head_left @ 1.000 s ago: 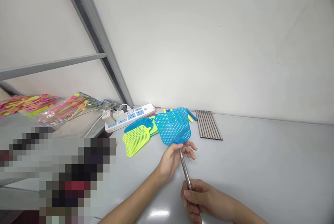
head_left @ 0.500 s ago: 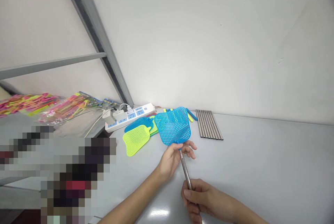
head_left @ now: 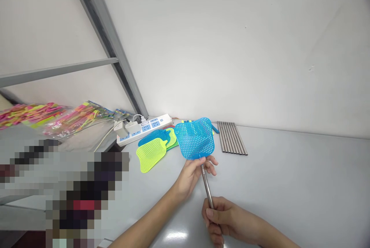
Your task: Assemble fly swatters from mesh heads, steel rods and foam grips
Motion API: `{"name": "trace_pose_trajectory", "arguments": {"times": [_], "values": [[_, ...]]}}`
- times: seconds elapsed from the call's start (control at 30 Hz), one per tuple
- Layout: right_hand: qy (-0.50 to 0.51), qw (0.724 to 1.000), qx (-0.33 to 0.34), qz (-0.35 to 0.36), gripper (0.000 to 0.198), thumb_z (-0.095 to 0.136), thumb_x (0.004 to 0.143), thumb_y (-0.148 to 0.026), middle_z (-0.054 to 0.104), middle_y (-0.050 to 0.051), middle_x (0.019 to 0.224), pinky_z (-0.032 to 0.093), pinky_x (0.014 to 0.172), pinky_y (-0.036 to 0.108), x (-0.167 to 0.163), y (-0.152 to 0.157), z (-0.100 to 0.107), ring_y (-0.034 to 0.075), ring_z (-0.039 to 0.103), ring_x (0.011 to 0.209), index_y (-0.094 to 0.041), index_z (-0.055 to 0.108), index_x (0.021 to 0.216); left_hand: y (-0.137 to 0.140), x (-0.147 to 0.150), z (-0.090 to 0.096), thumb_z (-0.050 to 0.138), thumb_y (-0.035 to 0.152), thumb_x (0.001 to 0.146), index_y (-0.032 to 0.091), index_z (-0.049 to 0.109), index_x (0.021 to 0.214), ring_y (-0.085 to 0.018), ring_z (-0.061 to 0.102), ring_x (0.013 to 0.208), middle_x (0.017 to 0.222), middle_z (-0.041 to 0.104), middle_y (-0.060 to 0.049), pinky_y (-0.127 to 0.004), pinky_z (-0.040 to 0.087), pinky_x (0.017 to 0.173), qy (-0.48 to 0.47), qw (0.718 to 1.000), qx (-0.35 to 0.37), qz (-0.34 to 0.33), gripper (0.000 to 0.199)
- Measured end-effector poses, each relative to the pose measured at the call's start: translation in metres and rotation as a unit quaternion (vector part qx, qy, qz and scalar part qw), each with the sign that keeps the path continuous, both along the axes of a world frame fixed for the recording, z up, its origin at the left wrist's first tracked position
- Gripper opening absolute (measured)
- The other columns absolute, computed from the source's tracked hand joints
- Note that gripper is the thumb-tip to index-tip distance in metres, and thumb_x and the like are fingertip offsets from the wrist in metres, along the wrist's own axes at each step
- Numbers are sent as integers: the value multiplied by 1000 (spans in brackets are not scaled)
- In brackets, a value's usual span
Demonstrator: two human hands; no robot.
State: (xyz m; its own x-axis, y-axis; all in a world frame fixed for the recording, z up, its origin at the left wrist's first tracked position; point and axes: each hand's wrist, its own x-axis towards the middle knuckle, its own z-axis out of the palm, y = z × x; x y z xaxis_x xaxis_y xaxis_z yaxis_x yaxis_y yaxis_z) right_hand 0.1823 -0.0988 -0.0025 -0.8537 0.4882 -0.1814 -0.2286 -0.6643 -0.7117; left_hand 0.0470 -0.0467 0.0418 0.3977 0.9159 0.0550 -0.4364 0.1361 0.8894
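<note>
L hand (head_left: pixel 190 174) pinches blue perforated plastic swatter head (head_left: pixel 194 138) at base, R hand (head_left: pixel 219 217) clamped on silver metal tube (head_left: pixel 207 186) below it, both over grey table (head_left: pixel 295 186) w/ grey metal tubes (head_left: pixel 232 138).

Inspector: What colours and pattern did you record at your grip?
Operator: The blue swatter head (head_left: pixel 194 139) I held was bright in tone, patterned with rows of small holes. The rod (head_left: pixel 207 186) in my grip was silvery and shiny.
Inspector: What colours surrounded this?
Operator: I noted a yellow-green swatter head (head_left: pixel 151 155), likewise perforated; grey-brown metal tubes (head_left: pixel 232 138); a light grey tabletop (head_left: pixel 289 178); and a white power strip (head_left: pixel 165 124) with light blue socket panels (head_left: pixel 146 129).
</note>
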Motion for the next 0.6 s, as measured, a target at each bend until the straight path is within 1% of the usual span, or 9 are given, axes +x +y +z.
{"name": "trace_pose_trajectory", "arguments": {"times": [0.1,0.2,0.33,0.6], "values": [[2,1000,-7,-3,15,46,80,-26,39,-3,53,36,49,24,1,0,1,8,44,46,-13,44,74,1,1,0,38,23,80,13,57,75,-13,50,62,80,56,-6,-30,36,68,7,1000,0,13,22],[4,1000,-9,-1,13,44,81,-25,39,-3,54,36,50,25,1,0,2,8,44,46,-13,44,74,0,1,0,40,27,80,13,57,73,-13,50,63,78,56,-7,-29,36,68,27,999,-3,22,24],[1,1000,-12,0,13,42,82,-24,38,-3,54,36,50,25,1,1,3,8,43,46,-13,44,75,0,2,0,44,30,78,14,56,75,-12,50,61,80,56,-6,-28,37,67,43,998,-11,47,21],[4,1000,-18,-3,14,40,82,-25,37,-3,53,36,50,25,1,2,1,8,43,46,-13,46,77,0,4,-6,51,27,74,14,55,74,-11,49,62,76,54,-4,-26,39,66,44,990,4,131,14]]}}
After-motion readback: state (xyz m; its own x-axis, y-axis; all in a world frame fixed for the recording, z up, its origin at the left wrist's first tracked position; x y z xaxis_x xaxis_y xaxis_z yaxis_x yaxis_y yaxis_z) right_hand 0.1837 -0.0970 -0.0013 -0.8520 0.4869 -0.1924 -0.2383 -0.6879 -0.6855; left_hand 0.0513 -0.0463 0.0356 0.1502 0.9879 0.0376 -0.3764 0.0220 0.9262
